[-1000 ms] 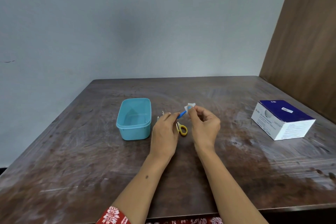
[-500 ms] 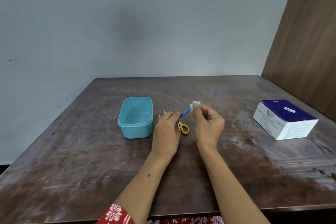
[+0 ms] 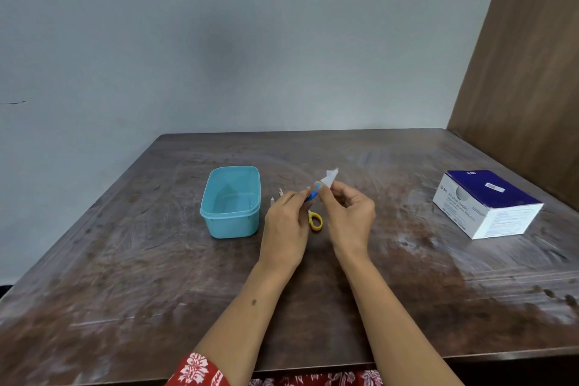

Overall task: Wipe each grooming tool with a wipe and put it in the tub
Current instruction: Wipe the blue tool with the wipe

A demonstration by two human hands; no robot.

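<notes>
Since half a second ago, the right hand (image 3: 346,216) has slid its white wipe (image 3: 330,178) down the blue tool (image 3: 312,194) toward the left hand (image 3: 286,222), so that only a short stretch of blue now shows between the two; the tub and box lie as before. That small blue-handled grooming tool is held just above the middle of the worn brown surface (image 3: 125,276), angled up toward the far right, its tip wrapped inside the crumpled wipe, whose corners stick up past the fingers. What kind of tool it is cannot be made out at this size. Left-hand fingers are closed in a pinch on the near end of the blue tool, while right-hand thumb and fingers are pressed together around the wipe and the tool's far end. A yellow scissor handle (image 3: 315,220) rests on the surface between the two hands, its blades hidden behind the left hand. Pale slim items (image 3: 277,196) lie just beyond the left hand, too small to identify. To the left, near the hands, sits the open light-blue tub (image 3: 230,222). Well apart, at far right, stands a blue-and-white box (image 3: 488,205). A red floral sleeve (image 3: 197,370) edges the near frame.
</notes>
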